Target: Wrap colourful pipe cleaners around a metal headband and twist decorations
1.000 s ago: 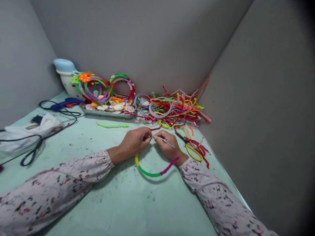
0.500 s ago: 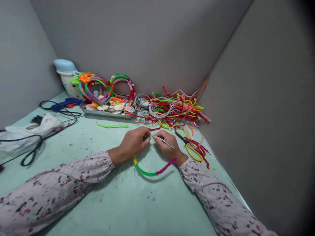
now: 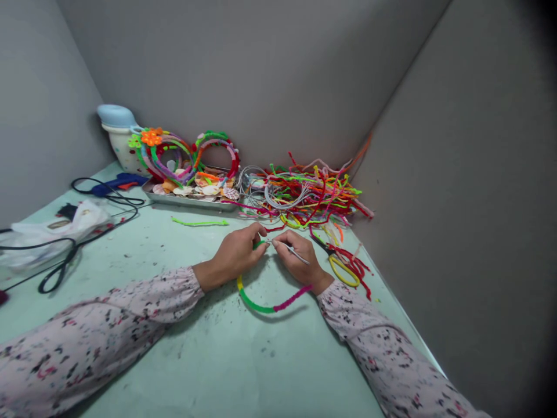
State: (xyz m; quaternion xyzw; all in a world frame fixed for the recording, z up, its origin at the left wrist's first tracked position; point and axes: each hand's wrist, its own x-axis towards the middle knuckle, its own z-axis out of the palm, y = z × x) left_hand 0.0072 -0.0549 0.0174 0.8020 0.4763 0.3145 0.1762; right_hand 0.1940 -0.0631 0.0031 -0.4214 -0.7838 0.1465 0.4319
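Note:
A curved headband (image 3: 257,307), wrapped in yellow, green and magenta pipe cleaner, bows toward me below my hands. My left hand (image 3: 235,255) pinches a green-wrapped part of it between thumb and fingers, the index finger slightly lifted. Close beside it, my right hand (image 3: 297,258) grips a bare grey wire (image 3: 298,254) that runs across its fingers. The fingertips of both hands nearly meet, and the left hand covers part of the headband. Just beyond them lies a short red pipe cleaner (image 3: 275,229).
Behind stands a metal tray (image 3: 191,201) of shells and finished headbands (image 3: 172,168), beside a heap of pipe cleaners (image 3: 322,194). Yellow-handled scissors (image 3: 344,271) lie right of my right hand. At left are a blue glue gun (image 3: 114,184), black cable (image 3: 72,249) and plastic bag (image 3: 47,235).
The fingers of my left hand have parted a little, showing more of the green wrapping. My right hand has hardly moved.

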